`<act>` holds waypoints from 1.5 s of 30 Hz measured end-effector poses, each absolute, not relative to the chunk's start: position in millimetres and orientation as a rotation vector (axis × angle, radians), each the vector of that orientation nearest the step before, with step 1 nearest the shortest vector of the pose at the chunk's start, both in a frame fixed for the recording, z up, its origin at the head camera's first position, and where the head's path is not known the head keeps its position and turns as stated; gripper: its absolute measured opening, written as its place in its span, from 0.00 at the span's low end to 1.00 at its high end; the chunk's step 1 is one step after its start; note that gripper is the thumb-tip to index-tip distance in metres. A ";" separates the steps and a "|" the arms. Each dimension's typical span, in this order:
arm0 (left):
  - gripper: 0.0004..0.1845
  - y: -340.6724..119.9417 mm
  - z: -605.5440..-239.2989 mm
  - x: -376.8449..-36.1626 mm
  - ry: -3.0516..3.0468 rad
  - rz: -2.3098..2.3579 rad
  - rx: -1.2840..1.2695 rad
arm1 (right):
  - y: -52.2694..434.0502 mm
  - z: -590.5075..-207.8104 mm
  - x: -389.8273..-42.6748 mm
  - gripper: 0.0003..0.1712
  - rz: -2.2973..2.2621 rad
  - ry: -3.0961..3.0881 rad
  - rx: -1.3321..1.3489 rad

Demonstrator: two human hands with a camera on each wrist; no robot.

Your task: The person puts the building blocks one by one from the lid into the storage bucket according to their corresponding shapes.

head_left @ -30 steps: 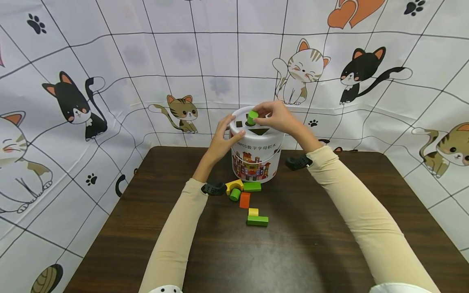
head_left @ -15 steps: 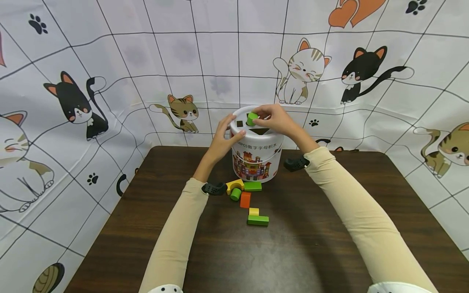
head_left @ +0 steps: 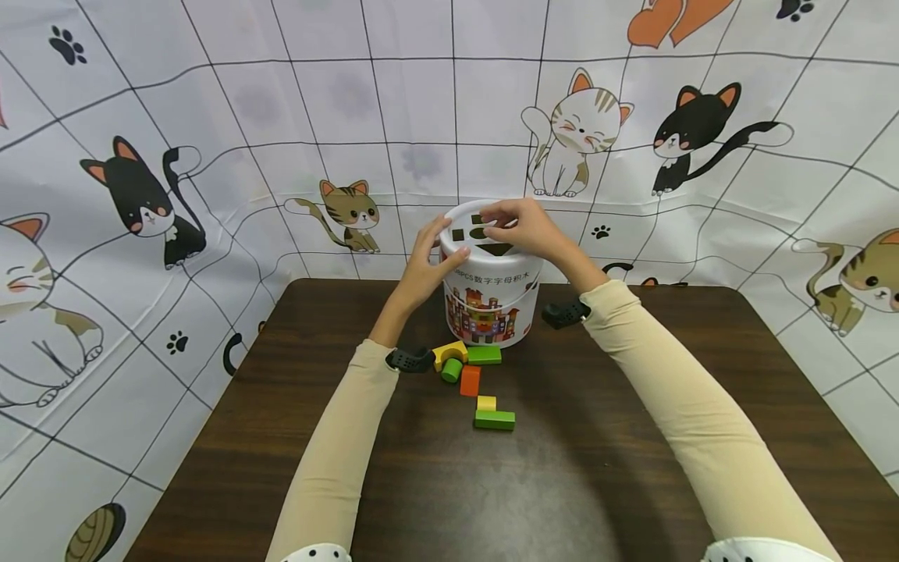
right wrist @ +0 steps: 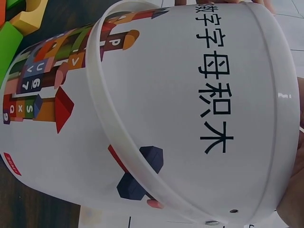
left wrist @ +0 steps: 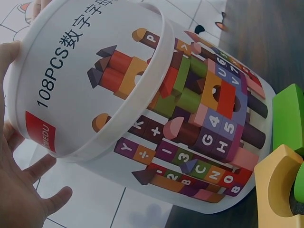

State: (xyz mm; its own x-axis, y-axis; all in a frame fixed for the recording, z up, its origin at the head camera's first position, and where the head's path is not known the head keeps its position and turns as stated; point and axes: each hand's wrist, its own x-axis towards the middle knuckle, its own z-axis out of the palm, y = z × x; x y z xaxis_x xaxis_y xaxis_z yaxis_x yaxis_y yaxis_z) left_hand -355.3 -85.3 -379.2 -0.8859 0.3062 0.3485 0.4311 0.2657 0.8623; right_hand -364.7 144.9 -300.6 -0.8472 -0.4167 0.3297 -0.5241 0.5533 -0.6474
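Observation:
A white toy-block bucket (head_left: 492, 273) stands at the back of the table, its lid (head_left: 462, 220) pierced by shaped holes. My left hand (head_left: 420, 273) steadies the bucket's left rim, thumb and fingers spread along it. Over the lid's right side is my right hand (head_left: 530, 226), its loosely bent fingertips beside the round hole with nothing visible between them. In front of the bucket lie a yellow arch block (head_left: 450, 351), a green flat block (head_left: 485, 355), a green cylinder (head_left: 452, 371), an orange block (head_left: 470, 381), a small yellow block (head_left: 486, 403) and a long green block (head_left: 495, 421).
The dark wooden table (head_left: 604, 468) extends on both sides of the blocks. Behind it hangs a white grid-patterned sheet (head_left: 421, 101) with cat drawings, close to the bucket's back. The bucket's white carrying handle (right wrist: 114, 114) hangs down across its front.
A green cylinder that my right fingers held upright in the lid's round hole has gone down out of sight. That hole now shows dark. The left hand stays on the rim.

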 end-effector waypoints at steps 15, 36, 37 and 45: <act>0.44 -85.6 -378.0 -352.3 -2.421 -1.685 -0.699 | 147.3 -302.0 -355.5 0.20 1.190 -2.647 0.818; 0.40 -86.1 -377.0 -354.6 -2.391 -1.687 -0.731 | 161.4 -317.0 -281.4 0.17 0.862 -2.309 1.189; 0.41 -85.8 -376.0 -354.1 -2.388 -1.693 -0.733 | 163.1 -318.9 -278.2 0.17 0.856 -2.297 1.202; 0.41 -84.1 -353.3 -331.5 -2.399 -1.734 -0.736 | 179.2 -347.7 -250.4 0.21 0.855 -2.405 1.340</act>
